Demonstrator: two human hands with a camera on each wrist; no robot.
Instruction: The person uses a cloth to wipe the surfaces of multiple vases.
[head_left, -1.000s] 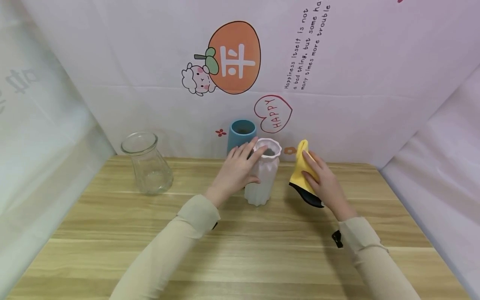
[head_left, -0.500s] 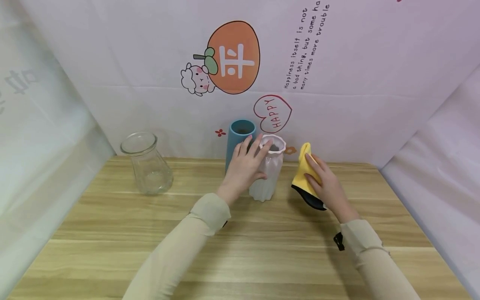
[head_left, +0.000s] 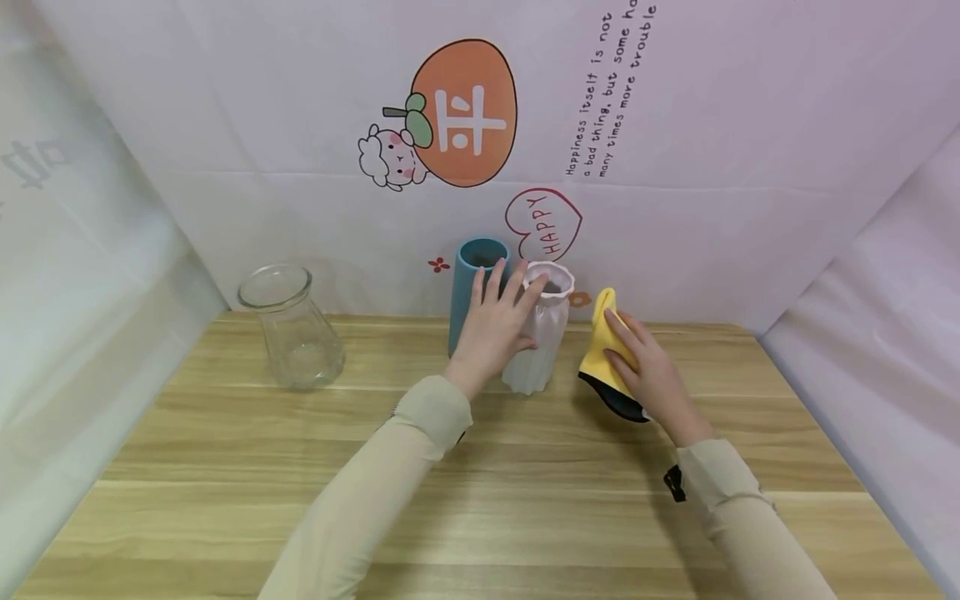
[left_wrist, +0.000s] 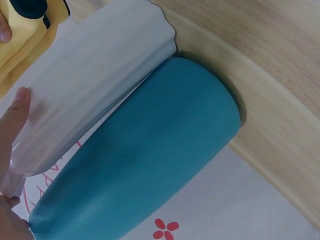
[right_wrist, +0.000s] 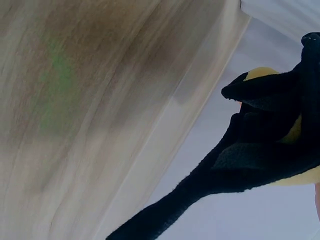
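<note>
- Bench (head_left: pixel 525 508): wood-patterned, stands against a printed wall sheet (head_left: pixel 300 125) and carries all three vases.
- Glass vase (head_left: pixel 303 354): upright on the left part of the bench, well apart from the others, untouched.
- Blue vase (left_wrist: pixel 145 145): upright near the rear edge, just beside the white vase; whether the two touch at the base cannot be told.
- White vase (head_left: pixel 547 329): right of the blue vase, roughly upright, fluted rim up; full seating of the base is unconfirmed. Judged step in hand: placing it beside the blue vase. Recommended: keep it plumb, seat the whole base before letting go, and leave a slight gap against knocking.
- Left hand (head_left: pixel 491 325): grip clamped on the white vase's upper part, thumb against the near side. Fingers lie close to the blue vase; withdraw them straight back.
- Right hand (head_left: pixel 648 367): grip clamped on the cloth, clear of the vases. Advisable to hold it there.
- Cloth (head_left: pixel 603 342): yellow, dark-edged, folded.
</note>
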